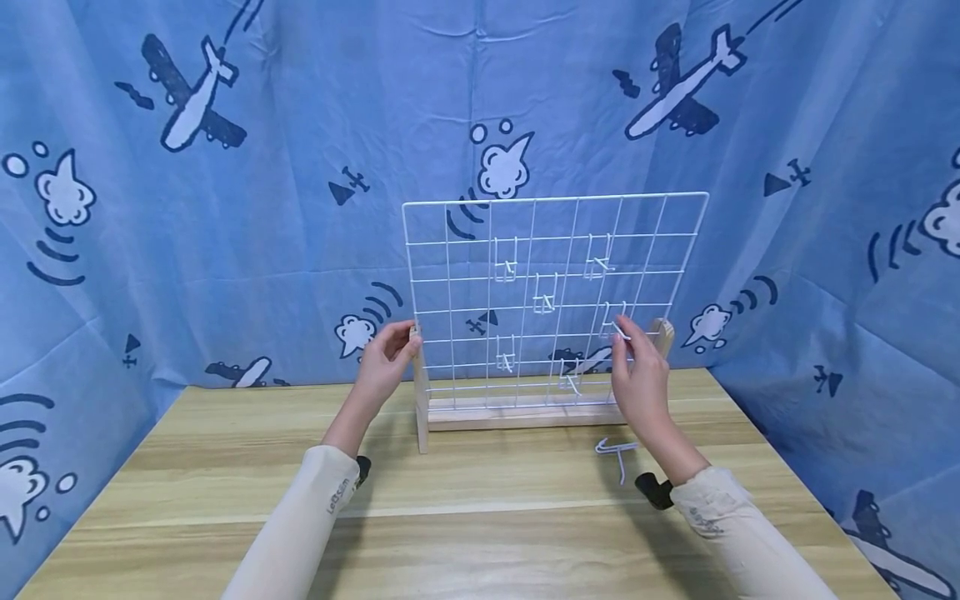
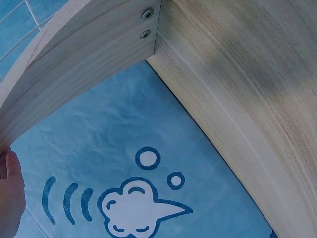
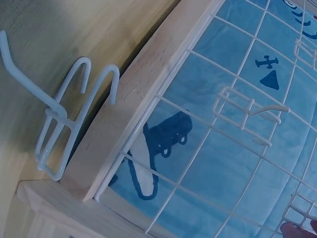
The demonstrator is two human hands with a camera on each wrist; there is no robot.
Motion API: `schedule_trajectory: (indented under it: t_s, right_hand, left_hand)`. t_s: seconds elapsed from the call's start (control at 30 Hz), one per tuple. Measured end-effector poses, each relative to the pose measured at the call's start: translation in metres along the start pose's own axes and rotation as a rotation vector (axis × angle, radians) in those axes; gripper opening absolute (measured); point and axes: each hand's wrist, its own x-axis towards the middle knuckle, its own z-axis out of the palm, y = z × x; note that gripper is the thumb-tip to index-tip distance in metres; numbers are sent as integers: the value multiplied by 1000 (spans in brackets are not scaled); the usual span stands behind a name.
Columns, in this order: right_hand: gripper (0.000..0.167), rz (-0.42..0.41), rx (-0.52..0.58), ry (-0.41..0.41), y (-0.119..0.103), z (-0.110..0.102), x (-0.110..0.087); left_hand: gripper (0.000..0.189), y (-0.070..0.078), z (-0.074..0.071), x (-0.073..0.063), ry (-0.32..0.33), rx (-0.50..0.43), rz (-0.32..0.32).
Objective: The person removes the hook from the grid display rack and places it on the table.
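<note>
A white wire grid panel [image 1: 510, 308] stands upright in a wooden base [image 1: 525, 417] on the table. My left hand [image 1: 387, 354] pinches the top of the base's left wooden post [image 1: 421, 400]; in the left wrist view, its fingers [image 2: 12, 171] show at the post's edge. On the right of the grid, my right hand [image 1: 641, 375] pinches a white wire hook [image 1: 619, 331] that sits against the wires. The right wrist view catches only its fingertips [image 3: 297, 230], by that hook's frame. Several other white hooks, such as one [image 1: 543, 302] near the middle, hang across the grid.
A loose white hook [image 1: 617, 450] lies on the wood-grain table [image 1: 480, 517] in front of the base, near my right wrist. Behind and on both sides hangs a blue curtain [image 1: 315, 108] with airplane prints.
</note>
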Motion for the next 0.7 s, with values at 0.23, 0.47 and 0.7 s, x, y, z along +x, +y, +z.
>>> schedule_trajectory:
  t_s: [0.23, 0.47, 0.7]
  right_hand:
    - [29, -12, 3, 26, 0, 0, 2]
    - [29, -1, 17, 33, -7, -4, 3]
    - [31, 39, 18, 9, -10, -10, 1]
  left_hand:
    - [42, 8, 0, -2, -13, -7, -19]
    - [43, 0, 0, 0, -6, -2, -15]
    - [42, 1, 0, 0, -3, -4, -5]
